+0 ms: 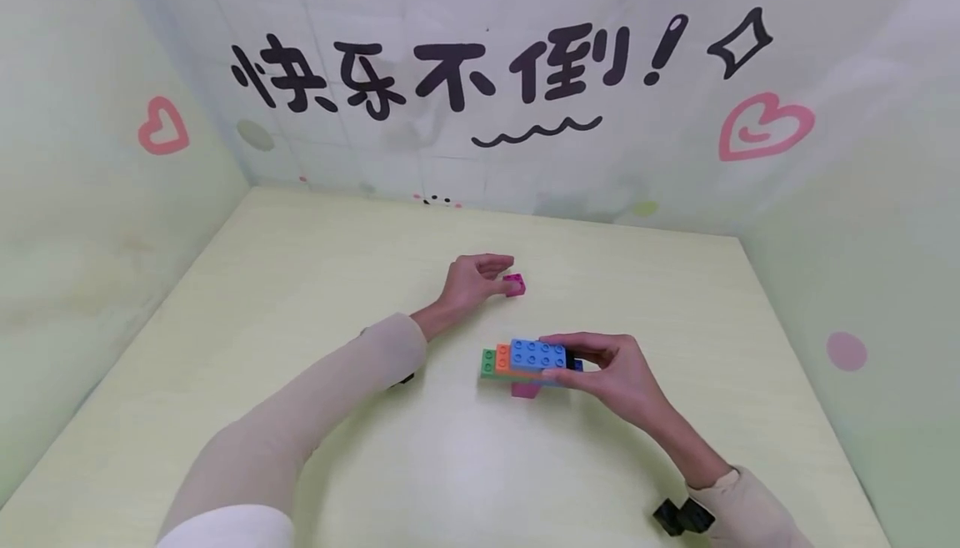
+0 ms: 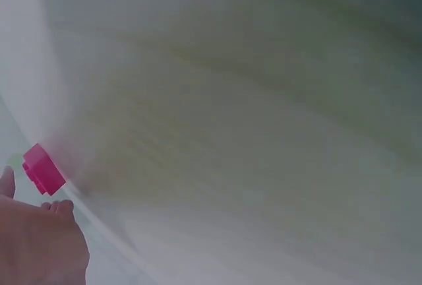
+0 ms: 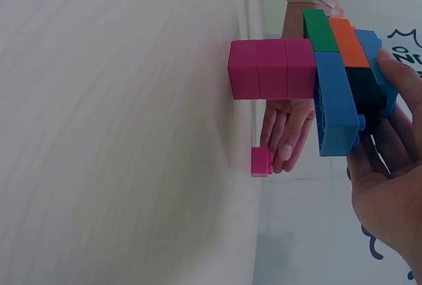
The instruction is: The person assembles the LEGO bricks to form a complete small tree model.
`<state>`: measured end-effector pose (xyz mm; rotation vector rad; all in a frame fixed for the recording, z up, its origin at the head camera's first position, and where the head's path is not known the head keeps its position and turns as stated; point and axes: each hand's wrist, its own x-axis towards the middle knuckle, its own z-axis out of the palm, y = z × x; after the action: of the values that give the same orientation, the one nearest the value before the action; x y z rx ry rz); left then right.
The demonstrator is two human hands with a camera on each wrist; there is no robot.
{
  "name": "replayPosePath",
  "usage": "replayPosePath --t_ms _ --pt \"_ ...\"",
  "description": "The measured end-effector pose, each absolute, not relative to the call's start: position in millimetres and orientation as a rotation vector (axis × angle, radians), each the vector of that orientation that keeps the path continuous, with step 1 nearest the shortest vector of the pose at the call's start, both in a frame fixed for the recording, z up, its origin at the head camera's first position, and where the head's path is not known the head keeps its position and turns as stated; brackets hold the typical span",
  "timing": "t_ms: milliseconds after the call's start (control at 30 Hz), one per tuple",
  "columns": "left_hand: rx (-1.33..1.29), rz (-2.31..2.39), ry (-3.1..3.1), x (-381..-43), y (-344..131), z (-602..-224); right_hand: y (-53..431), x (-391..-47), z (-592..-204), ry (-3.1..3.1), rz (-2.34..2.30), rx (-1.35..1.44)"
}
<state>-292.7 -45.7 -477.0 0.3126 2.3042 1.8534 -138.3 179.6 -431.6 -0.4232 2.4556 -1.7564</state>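
A small pink toy brick (image 1: pixel 514 284) stands on the table near the back. My left hand (image 1: pixel 467 288) is beside it, fingers extended and the thumb at the brick; whether they touch, I cannot tell. With my right hand (image 1: pixel 624 377) I grip the upper blue brick (image 1: pixel 537 354) of a stacked build, thumb in front and fingers behind. In the right wrist view the build has a column of pink bricks (image 3: pixel 271 69) below, then a green brick (image 3: pixel 320 31) and a blue brick (image 3: pixel 336 103), then an orange brick (image 3: pixel 349 42) and a black brick (image 3: pixel 364 88).
The pale table (image 1: pixel 360 456) is bounded by a printed back wall (image 1: pixel 420 156) and side walls. Black devices (image 1: pixel 682 517) sit at both wrists. My left sleeve (image 1: pixel 300 406) crosses the table's left half.
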Motion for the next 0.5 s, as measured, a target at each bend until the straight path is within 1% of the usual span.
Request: replayPosePath --t_ms 233,500 --pt "0.249 1.785 2.366 -297.5 -41.9 -481.0 180.6 -138.6 -432.5 2.465 -1.753 -0.434" --pt "0.318 1.704 2.451 -298.5 -41.7 -482.9 181.9 -139.9 -434.2 2.451 -1.759 -0.41"
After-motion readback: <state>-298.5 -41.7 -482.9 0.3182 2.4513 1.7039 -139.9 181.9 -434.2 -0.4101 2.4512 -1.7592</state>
